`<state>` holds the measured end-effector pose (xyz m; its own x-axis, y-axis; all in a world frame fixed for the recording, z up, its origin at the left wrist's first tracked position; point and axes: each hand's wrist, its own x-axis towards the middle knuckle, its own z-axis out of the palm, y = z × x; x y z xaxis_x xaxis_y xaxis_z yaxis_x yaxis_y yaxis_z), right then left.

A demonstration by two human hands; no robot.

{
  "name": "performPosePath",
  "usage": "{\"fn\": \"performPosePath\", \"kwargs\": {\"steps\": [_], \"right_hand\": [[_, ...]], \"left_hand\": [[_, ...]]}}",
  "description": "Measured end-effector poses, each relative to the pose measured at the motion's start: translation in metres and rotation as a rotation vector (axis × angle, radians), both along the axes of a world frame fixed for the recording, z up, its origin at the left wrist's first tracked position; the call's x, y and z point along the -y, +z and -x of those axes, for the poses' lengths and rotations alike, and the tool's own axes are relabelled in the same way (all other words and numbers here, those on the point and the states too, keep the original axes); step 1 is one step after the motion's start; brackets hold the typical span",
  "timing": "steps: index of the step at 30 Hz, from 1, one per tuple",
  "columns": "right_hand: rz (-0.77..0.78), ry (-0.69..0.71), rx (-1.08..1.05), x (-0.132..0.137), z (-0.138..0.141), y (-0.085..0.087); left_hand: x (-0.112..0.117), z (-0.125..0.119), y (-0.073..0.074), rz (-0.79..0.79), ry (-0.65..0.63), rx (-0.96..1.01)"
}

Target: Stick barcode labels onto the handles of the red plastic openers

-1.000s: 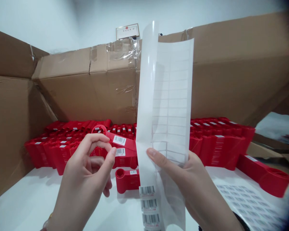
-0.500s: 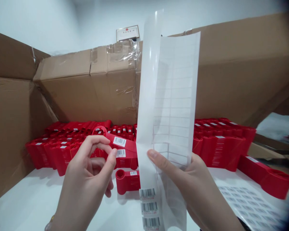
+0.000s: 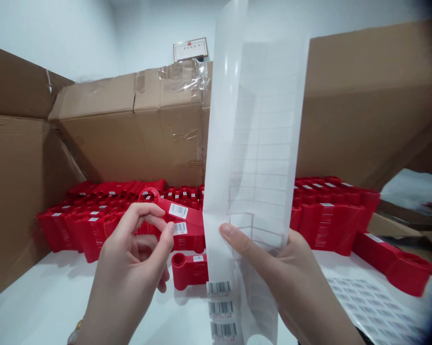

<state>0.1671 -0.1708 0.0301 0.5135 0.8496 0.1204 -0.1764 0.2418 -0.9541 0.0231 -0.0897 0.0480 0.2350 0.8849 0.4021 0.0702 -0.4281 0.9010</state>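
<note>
My left hand [image 3: 130, 258] curls around a tilted red plastic cartridge [image 3: 180, 215] with a white barcode label, its thumb tip pressed near the cartridge's lower edge. My right hand [image 3: 298, 282] pinches a long translucent label backing sheet [image 3: 262, 143] between thumb and fingers, holding it upright. Empty label outlines in rows mark its upper part. A strip of barcode labels [image 3: 219, 306] hangs below my right hand, partly curled behind the sheet. The sheet's top runs out of view.
Rows of red cartridges [image 3: 327, 225] stand against tall cardboard box walls [image 3: 130, 139]. One red cartridge [image 3: 189, 270] lies on the white table [image 3: 39, 282] and another [image 3: 392, 258] lies at right. A printed barcode sheet [image 3: 374, 306] lies at lower right.
The translucent sheet has risen and spread wider, its top now leaving the view. My left hand and the red cartridge have barely moved.
</note>
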Motion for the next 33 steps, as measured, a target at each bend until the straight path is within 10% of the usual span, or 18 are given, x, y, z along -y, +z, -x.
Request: {"fn": "performPosePath", "kwargs": {"steps": [19,33], "right_hand": [[0.072,-0.238,0.145,0.011,0.030,0.029],[0.093,-0.411,0.126,-0.003,0.018,0.014]], "left_hand": [[-0.030,0.005,-0.022,-0.096,-0.108,-0.047],[-0.041,0.010,-0.018,-0.208,-0.084,-0.136]]}}
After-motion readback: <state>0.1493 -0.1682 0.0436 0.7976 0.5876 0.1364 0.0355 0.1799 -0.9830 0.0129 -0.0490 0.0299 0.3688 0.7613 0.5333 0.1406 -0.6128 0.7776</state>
